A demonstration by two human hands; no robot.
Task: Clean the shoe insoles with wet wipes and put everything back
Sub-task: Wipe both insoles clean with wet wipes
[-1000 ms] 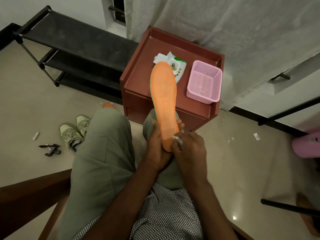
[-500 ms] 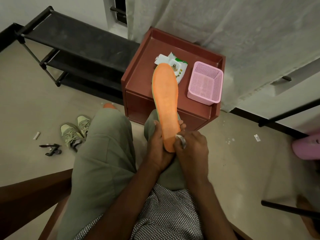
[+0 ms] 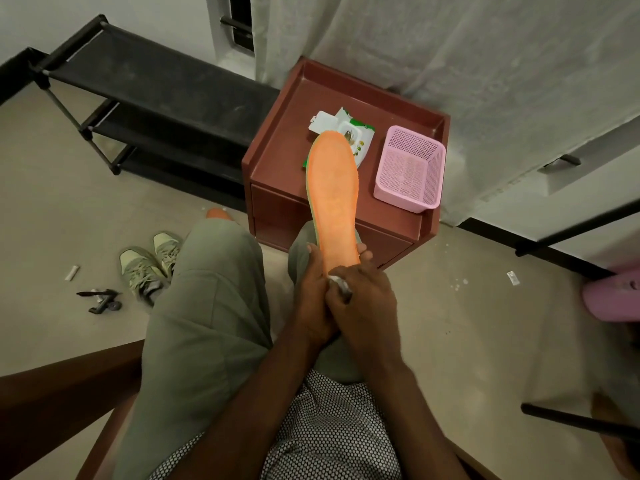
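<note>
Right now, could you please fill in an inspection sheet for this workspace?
Surface: brown cabinet, rimmed top, carries the wipes and basket.
Job's things: orange insole held up over the lap; crumpled wet wipe at its heel end; wipes pack with flap open; pair of green shoes on the floor; second orange insole partly hidden behind the knee.
Clutter: pink basket; small black tool and white scraps on the floor.
Grippers: left hand grips the insole's heel; right hand pinches the wipe.
Cables: nothing seen.
Surroundings: black shoe rack, curtain.
</note>
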